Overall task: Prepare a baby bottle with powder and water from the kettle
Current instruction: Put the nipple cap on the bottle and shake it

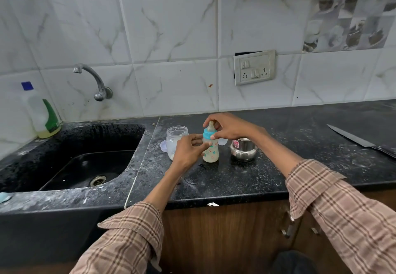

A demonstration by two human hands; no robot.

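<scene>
Both hands (211,137) gripping baby bottle (210,151), jar (175,142) left, steel pot (243,149) right

Single head-worn view, angled down, close over the counter (246,179)

A knife (355,139) lies at the right edge of the worktop (278,166). A detergent bottle (41,112) stands upper left beside the sink (70,158), under the tap (94,80).

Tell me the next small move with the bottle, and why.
Probably twist the blue collar tight. The baby bottle stands upright on the counter, already holding pale liquid, with the teat on. The left hand steadies its body while the right hand has its fingers around the collar.
</scene>
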